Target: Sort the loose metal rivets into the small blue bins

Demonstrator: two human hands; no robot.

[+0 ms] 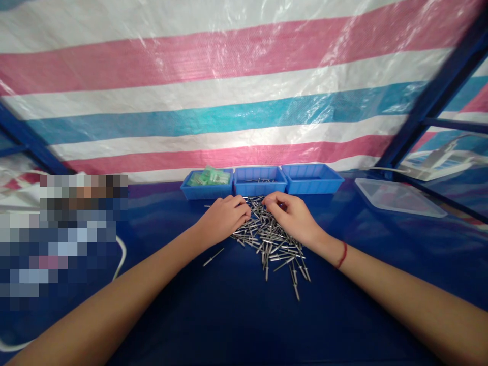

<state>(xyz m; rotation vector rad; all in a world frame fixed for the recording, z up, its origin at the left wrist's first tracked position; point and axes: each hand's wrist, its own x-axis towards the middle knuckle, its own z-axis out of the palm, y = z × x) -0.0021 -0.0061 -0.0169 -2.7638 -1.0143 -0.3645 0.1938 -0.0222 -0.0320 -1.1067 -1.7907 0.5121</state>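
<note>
A loose pile of silvery pop rivets (270, 244) lies on the dark blue table. At its left side is my left hand (224, 216), palm down, fingers curled in over the rivets; what they hold, if anything, is hidden. My right hand (293, 216) rests over the pile's upper right, thumb and forefinger brought together at the rivets. Whatever sits in that pinch is too small to make out. A single pop rivet (213, 257) lies apart, below my left hand.
Behind the pile stand three blue bins in a row: the left bin (208, 192) with green packets (209, 176), the middle bin (260, 187) with some rivets, and the right bin (314, 184). A translucent lid (398, 197) lies to the right. A white cable (121, 254) runs at left.
</note>
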